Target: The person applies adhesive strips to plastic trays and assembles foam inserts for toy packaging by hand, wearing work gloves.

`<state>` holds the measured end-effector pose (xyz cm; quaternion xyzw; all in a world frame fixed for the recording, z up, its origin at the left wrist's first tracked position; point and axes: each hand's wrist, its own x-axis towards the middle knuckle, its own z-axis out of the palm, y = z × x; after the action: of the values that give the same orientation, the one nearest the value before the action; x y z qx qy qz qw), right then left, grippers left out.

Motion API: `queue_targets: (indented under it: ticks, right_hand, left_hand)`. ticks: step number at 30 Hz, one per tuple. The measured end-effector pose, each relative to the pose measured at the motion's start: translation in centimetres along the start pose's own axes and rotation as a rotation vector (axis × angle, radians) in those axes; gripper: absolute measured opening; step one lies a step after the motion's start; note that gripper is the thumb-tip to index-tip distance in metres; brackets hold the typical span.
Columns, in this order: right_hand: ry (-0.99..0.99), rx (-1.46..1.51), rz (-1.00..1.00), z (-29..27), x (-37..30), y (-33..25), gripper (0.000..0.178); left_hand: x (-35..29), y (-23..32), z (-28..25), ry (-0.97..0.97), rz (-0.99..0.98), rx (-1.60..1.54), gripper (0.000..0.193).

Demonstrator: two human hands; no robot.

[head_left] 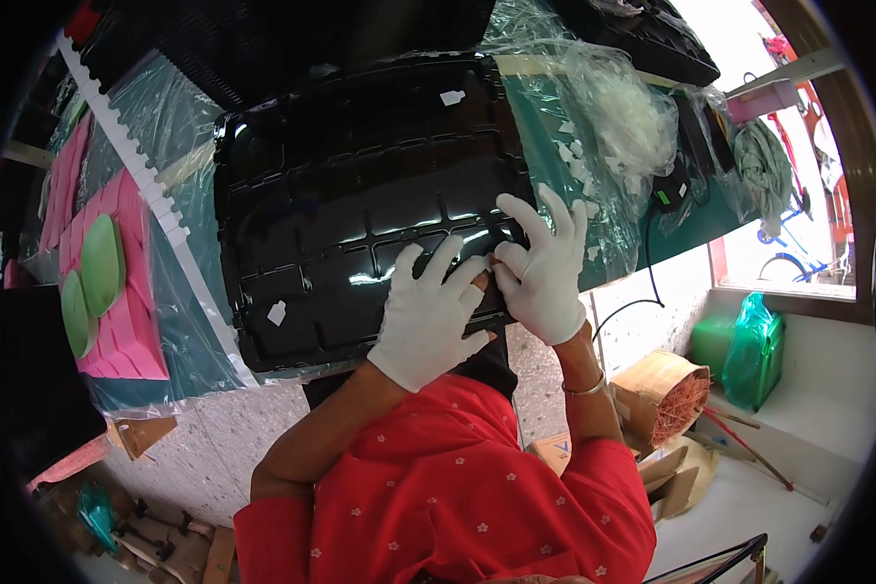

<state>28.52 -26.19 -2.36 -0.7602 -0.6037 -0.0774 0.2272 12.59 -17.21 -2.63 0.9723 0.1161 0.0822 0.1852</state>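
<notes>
A glossy black moulded plastic tray [360, 185] with raised ribs lies on the table in front of me. Two small white paper pieces, a near-left label [276, 312] and a far-right label [453, 97], sit on its surface. My left hand [420, 316], in a white glove with bare fingertips showing, rests over the tray's near right part, fingers apart. Close beside it, at the tray's right edge, my right hand [545, 277] wears a similar glove. Its thumb and forefinger are pinched together while the other fingers stick up. Whatever lies between those fingertips is too small to make out.
Pink moulded sheets [117, 282] with green oval pieces [102, 263] lie at left, beside a white notched strip [136, 165]. Crumpled clear plastic [623, 107] and white scraps [576, 161] are at right. A black cable [652, 263] hangs off the green-covered table [613, 258].
</notes>
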Motion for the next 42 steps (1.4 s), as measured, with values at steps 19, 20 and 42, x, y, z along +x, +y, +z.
queue_targets:
  ticks: [19, 20, 42]
  right_hand:
    - [0.122, 0.112, 0.068, 1.8, -1.2, 1.4, 0.014]
    - [0.115, 0.125, 0.094, 1.9, -1.2, 1.4, 0.014]
    - [0.033, 0.083, 0.096, 1.3, -1.3, 1.5, 0.013]
  left_hand:
    - [0.8, 0.1, 0.2, -0.014, 0.033, 0.074, 0.051]
    - [1.1, 0.1, 0.1, -0.017, 0.035, 0.071, 0.051]
    - [1.7, 1.3, 0.7, -0.047, -0.009, 0.037, 0.047]
